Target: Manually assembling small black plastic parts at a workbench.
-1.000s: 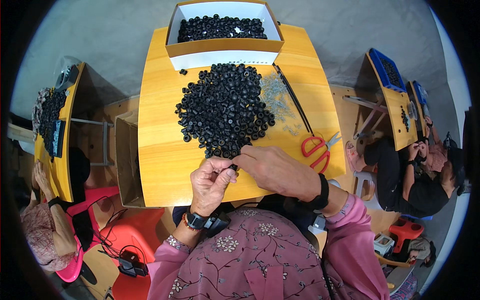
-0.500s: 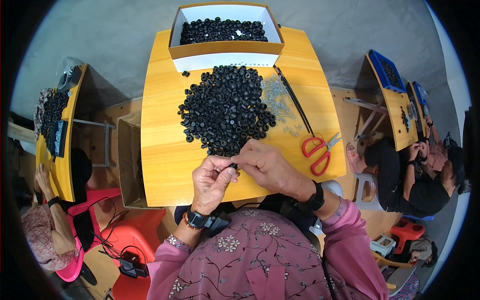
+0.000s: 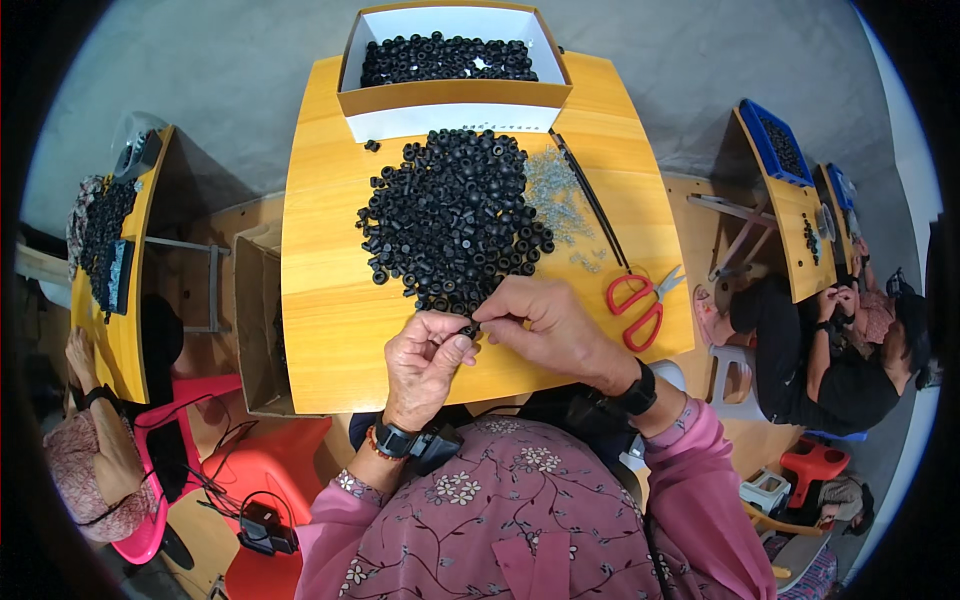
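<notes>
My left hand (image 3: pixel 420 365) is closed at the near edge of the table, pinching a small round black rubber or plastic part (image 3: pixel 468 330) between thumb and fingers. Directly against it, my right hand (image 3: pixel 550 322) has its thumb and forefinger pressed together just above the part; whatever lies between those fingertips is too small to tell. Just beyond both hands spreads a heap of small black round parts (image 3: pixel 450 215). A scatter of tiny clear or silvery pieces (image 3: pixel 558 195) borders the heap on its right.
A white box with a brown rim (image 3: pixel 455 95) holds more black parts at the far edge. Red-handled scissors (image 3: pixel 640 305) and thin black rods (image 3: pixel 590 200) lie right on the yellow table (image 3: pixel 325 250). A cardboard box (image 3: pixel 262 330) stands left. Other people work at side tables.
My right hand has shifted slightly right and its fingers have curled lower over the part. My left hand keeps its pinch in nearly the same place.
</notes>
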The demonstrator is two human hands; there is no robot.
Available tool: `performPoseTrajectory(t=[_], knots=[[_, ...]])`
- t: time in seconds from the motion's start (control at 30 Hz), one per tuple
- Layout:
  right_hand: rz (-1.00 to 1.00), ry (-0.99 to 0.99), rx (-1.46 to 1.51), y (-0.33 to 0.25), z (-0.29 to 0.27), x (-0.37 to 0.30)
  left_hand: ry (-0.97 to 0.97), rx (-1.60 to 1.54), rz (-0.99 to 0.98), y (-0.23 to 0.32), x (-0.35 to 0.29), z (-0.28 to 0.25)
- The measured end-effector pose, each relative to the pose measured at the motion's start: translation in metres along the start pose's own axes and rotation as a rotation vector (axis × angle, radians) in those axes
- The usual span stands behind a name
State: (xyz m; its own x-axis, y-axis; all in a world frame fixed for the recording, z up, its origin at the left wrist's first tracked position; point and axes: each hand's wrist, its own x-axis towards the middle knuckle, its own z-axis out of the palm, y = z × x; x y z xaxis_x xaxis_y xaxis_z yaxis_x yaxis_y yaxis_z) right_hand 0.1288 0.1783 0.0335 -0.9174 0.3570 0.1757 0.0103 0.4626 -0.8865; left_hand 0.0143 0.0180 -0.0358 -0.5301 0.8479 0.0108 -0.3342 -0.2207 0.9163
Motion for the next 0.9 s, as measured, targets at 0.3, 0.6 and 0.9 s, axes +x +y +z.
performPoseTrajectory(t=[0.3,0.6,0.9], knots=[[-0.042,0.021,-0.075,-0.0009,0.0048,0.0016,0.011,0.019,0.005,0.0023,-0.0007,0.0008],[-0.036,0.034,-0.055,0.0029,0.0084,-0.0003,0.017,0.001,0.015,-0.0013,-0.0007,0.0005],[-0.087,0.018,-0.153,-0.0002,0.0064,0.0007,0.022,0.039,0.023,0.0003,-0.0005,0.0012]])
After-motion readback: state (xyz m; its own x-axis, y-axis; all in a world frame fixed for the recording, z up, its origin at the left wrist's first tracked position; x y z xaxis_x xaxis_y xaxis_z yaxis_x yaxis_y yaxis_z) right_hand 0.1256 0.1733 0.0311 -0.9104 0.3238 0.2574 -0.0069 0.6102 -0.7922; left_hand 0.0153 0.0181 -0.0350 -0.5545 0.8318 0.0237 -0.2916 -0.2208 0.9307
